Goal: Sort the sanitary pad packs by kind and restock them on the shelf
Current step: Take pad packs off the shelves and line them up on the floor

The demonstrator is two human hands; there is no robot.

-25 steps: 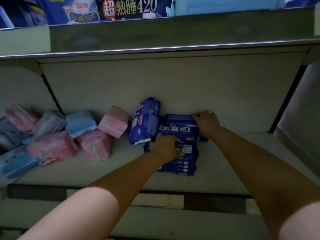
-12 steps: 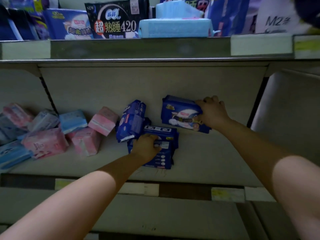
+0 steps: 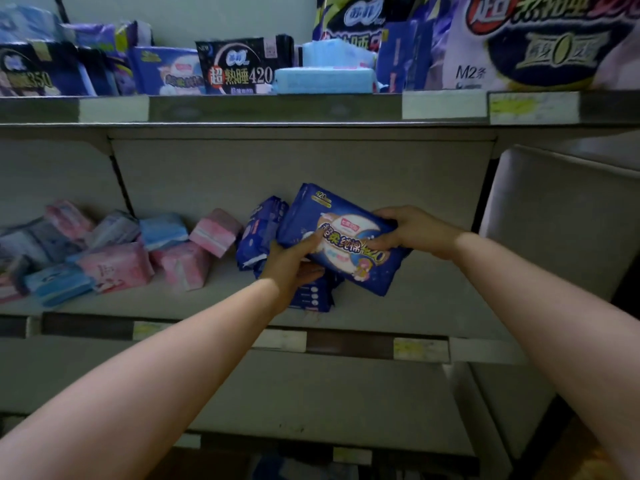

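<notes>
Two hands are gripping one dark blue, plastic-wrapped pack of sanitary pads (image 3: 341, 237), which is hanging tilted in the air just above the grey middle shelf board (image 3: 426, 306), its printed face turned up toward the camera. The left hand (image 3: 289, 266) is clasping the pack's lower left corner, thumb lying across the face and fingers (image 3: 308, 271) curling underneath. The right hand (image 3: 410, 230) is pinching the pack's right end, its fingers (image 3: 388, 213) wrapping over the top edge.

Judging by the wrapper, this pack is looking light, soft and squashy under a slick film. It is probably wanting a broad hold across both short ends rather than a nip on the loose seam, which could slip or tear.

Just left of the pack, a second dark blue pack (image 3: 261, 233) is standing on edge. Directly beneath the pack, a third dark blue pack (image 3: 313, 297) is lying flat, partly hidden by the left hand. Further left of the pack, pink packs (image 3: 216, 232) and light blue packs (image 3: 162, 230) are lying jumbled together.

Right of the pack, the board is running on toward the pale side panel (image 3: 561, 220). Behind the pack, the grey back panel (image 3: 277, 168) is closing off the depth. Above the pack, the upper shelf lip (image 3: 277, 109) is overhanging, so any lift is best staying low. Below the pack, the label strip (image 3: 346, 342) is marking the front edge, where a slick pack could slide off.
</notes>
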